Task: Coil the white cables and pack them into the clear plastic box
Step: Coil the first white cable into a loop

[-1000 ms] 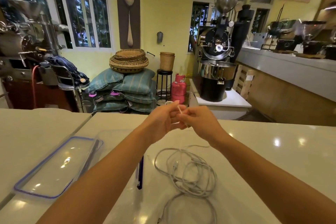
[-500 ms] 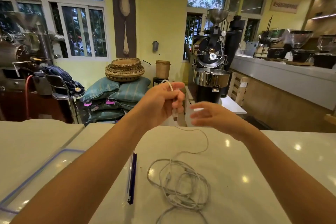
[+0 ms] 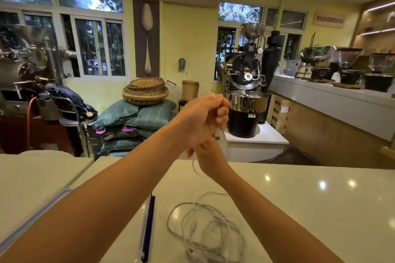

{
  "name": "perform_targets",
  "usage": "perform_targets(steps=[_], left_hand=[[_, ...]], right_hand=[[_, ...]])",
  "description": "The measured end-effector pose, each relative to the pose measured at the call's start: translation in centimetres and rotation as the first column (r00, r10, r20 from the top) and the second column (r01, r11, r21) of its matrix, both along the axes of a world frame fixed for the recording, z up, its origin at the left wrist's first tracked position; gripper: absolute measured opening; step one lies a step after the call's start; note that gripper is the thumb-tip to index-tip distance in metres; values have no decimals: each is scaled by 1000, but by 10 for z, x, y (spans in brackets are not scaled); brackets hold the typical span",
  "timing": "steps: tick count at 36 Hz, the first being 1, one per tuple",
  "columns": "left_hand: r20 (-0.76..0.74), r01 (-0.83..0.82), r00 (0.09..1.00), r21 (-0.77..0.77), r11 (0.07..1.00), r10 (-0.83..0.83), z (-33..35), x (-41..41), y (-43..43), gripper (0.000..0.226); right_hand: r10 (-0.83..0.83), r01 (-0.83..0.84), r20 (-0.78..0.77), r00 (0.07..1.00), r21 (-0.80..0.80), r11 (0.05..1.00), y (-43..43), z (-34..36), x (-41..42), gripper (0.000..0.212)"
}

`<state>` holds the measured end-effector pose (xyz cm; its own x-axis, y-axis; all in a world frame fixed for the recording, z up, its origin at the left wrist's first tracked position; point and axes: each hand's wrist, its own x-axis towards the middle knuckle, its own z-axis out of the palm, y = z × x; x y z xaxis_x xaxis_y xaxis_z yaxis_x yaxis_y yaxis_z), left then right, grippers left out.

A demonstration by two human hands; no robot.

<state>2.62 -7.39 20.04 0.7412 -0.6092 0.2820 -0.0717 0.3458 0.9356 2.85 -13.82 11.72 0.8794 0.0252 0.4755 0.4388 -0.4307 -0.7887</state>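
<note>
Left hand [image 3: 201,118]: fist closed around 1 white cable [image 3: 208,93].
Right hand [image 3: 210,156]: under it, grip hidden.
Risk: slack dragging the loose pile [image 3: 205,228] into a knot.

1. A black coffee roaster [image 3: 248,74] with a steel cooling drum [image 3: 246,100] stands just behind the raised hands.
2. Stacked woven baskets [image 3: 145,92] top green sacks [image 3: 136,117], left of the hands.
3. Grinders [image 3: 348,64] line the counter [image 3: 333,102], far right.
</note>
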Motion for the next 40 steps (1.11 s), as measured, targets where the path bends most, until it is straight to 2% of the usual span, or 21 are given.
perform_targets(steps=[2,7,13,16,19,24,27,30,33,36,40], left_hand=[[31,-29,999,36,999,28,5,8,7,32],[139,-153,982,163,975,131,10,23,20,28],[342,-270,922,237,933,180,13,33,30,27],[411,-314,891,251,915,193,8,36,34,29],[420,-327,889,307,894,181,-2,37,36,29],[383,-220,922,391,894,59,-16,29,33,31],[278,-79,960,358,930,-25,-21,23,32,32],[185,67,974,302,951,-127,-27,17,31,36],[89,211,969,177,961,-229,-29,10,29,38],[34,338,939,74,938,-341,-26,3,28,36],[52,429,901,30,903,-430,-20,-3,26,37]], right_hand=[[19,-19,9,1000,-34,999,-1,3,-3,40],[77,-79,-26,997,-78,994,-12,19,-23,27],[45,-49,-21,999,-397,916,-28,34,-40,23],[51,-41,8,999,-475,879,-34,48,-46,17],[22,44,131,991,-483,875,-45,71,-47,18],[-5,161,288,958,-520,839,-61,100,-37,14],[2,170,299,954,-546,821,-63,115,-33,6],[12,141,286,958,-506,851,-68,128,-28,19],[44,77,248,968,-459,885,-73,135,-21,20],[73,-2,180,981,-366,930,-74,133,-14,16],[179,-172,103,979,-69,983,-70,120,-6,18]])
